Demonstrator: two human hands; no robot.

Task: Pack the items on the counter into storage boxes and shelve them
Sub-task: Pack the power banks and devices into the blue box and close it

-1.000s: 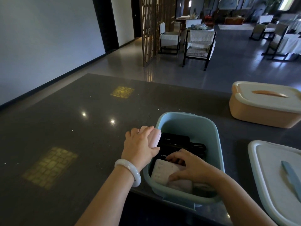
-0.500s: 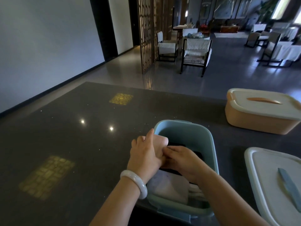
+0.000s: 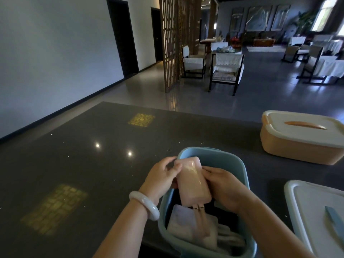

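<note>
**Both hands hold a pink case over the open blue box**

A smooth, rounded, pale pink rectangular case (image 3: 192,181) with a short strap hanging from its near end sits above the open light blue plastic storage box (image 3: 240,165), held between both hands. The left hand (image 3: 161,178) grasps its left edge, thumb laid on the top face; a white bangle (image 3: 144,204) circles that wrist. The right hand (image 3: 224,187) wraps the right side, fingers curled around it.

Inside the box, below the case, lies a pale flat rectangular item (image 3: 186,223), with whitish objects beside it too dim to identify.

The box stands at the near edge of the dark speckled stone tabletop (image 3: 83,164). To the right lies a white lid with a blue handle (image 3: 316,216), flat on the tabletop. Farther right and back sits a closed orange plastic storage box with a white lid (image 3: 301,138), well apart from the blue one.

Beyond the tabletop are a wooden lattice screen (image 3: 176,38) and white-cushioned chairs (image 3: 226,71).
</note>
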